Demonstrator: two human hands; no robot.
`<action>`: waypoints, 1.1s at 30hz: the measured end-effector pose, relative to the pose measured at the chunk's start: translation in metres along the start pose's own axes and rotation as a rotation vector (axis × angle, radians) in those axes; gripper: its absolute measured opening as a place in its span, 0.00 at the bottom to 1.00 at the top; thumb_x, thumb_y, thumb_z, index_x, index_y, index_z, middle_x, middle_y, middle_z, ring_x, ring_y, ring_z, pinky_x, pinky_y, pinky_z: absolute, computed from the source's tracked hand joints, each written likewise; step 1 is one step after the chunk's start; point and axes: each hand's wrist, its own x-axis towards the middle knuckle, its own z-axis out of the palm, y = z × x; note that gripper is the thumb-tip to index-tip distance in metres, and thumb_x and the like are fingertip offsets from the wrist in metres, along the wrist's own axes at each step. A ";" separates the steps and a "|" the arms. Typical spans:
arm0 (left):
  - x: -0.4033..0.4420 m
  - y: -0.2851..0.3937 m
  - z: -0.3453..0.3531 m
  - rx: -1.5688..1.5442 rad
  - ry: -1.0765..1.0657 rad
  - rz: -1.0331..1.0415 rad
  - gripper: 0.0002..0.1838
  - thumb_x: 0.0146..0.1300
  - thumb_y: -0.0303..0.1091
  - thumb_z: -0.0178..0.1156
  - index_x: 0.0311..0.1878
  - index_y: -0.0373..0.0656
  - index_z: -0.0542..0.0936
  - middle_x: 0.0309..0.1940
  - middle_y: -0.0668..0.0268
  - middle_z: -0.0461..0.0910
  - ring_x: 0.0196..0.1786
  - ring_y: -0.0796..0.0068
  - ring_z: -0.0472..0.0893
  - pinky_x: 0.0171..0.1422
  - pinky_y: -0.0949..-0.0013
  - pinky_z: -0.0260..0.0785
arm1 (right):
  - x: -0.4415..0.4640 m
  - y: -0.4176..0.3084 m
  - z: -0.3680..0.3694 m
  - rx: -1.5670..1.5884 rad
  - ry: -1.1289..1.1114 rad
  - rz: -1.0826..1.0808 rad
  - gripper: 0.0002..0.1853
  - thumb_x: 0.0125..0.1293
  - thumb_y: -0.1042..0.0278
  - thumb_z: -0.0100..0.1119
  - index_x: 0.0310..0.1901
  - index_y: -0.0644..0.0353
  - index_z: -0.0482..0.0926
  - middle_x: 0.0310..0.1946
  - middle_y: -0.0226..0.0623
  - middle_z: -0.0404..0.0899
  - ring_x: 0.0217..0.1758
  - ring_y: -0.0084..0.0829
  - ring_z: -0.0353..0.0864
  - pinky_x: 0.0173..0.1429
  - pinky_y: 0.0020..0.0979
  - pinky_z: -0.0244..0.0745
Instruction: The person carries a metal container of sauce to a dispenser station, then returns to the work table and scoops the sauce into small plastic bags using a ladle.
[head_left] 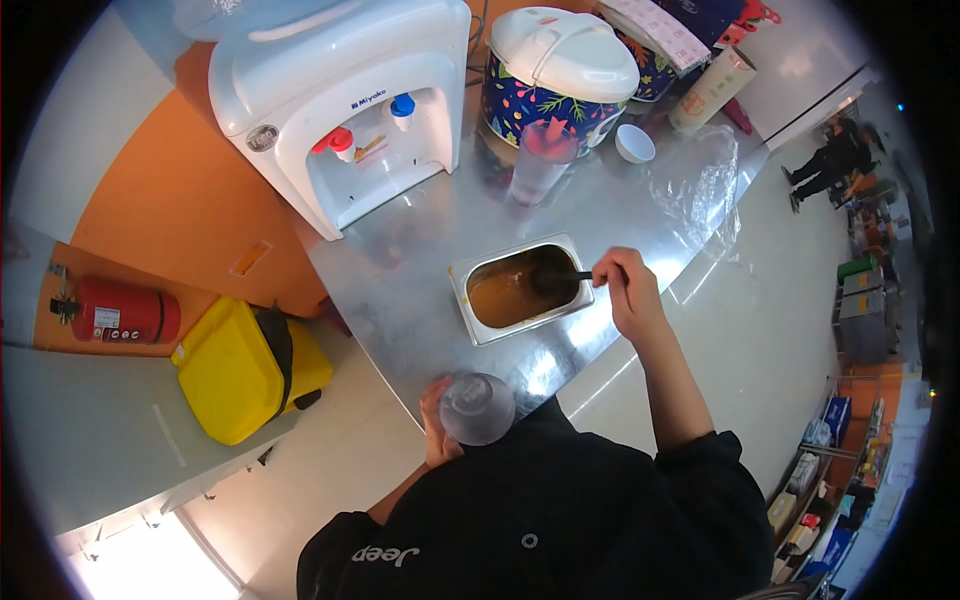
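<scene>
On the steel table (395,290) sits a rectangular metal container (487,335) with brown liquid inside. My right hand (630,290) is closed round the dark handle of a ladle (575,276), whose head is down in the liquid at the container's right side. At the table's front edge, my left hand (437,420) holds a clear plastic cup (478,408) by its left side. What the cup contains, if anything, I cannot make out. Another clear cup (542,170) stands behind the container.
A white water dispenser (360,120) is at the back left, beside a patterned pot with a white lid (560,55). A small white bowl (635,144), plastic wrap (700,190) and a cylinder (712,90) lie rightward. Far right, a person (830,160) is on the floor area.
</scene>
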 end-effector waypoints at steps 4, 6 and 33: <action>0.000 0.000 0.001 -0.003 0.006 -0.007 0.39 0.60 0.59 0.43 0.61 0.33 0.56 0.55 0.49 0.63 0.58 0.57 0.67 0.60 0.57 0.60 | -0.001 0.001 0.005 0.029 -0.037 -0.044 0.09 0.64 0.85 0.35 0.41 0.64 0.65 0.26 0.38 0.72 0.26 0.24 0.70 0.35 0.24 0.67; 0.000 0.002 0.001 -0.010 0.012 -0.009 0.38 0.60 0.59 0.43 0.61 0.33 0.56 0.55 0.49 0.64 0.58 0.57 0.67 0.59 0.58 0.60 | 0.001 0.003 0.008 0.106 -0.001 -0.037 0.09 0.64 0.84 0.36 0.43 0.63 0.64 0.28 0.38 0.72 0.28 0.25 0.71 0.38 0.25 0.68; 0.267 0.167 -0.053 1.322 0.197 0.635 0.29 0.52 0.22 0.54 0.60 0.46 0.67 0.56 0.62 0.64 0.59 0.59 0.61 0.64 0.56 0.50 | 0.028 0.094 0.086 1.004 -0.181 0.822 0.40 0.63 0.56 0.56 0.66 0.71 0.47 0.61 0.49 0.60 0.63 0.35 0.63 0.62 0.31 0.62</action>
